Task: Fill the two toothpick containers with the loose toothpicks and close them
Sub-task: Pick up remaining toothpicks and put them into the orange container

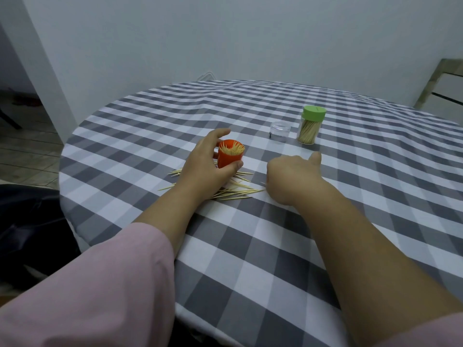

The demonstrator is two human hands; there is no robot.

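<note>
checked-cloth desk | left hand grips orange container, toothpicks upright inside | right hand fingers curled at loose toothpicks, pinch unclear | green-lidded container capped

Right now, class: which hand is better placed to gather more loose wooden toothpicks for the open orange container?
The right hand: its fingers rest at the loose wooden toothpicks, while the left hand grips the open orange container, steadying it.
</note>
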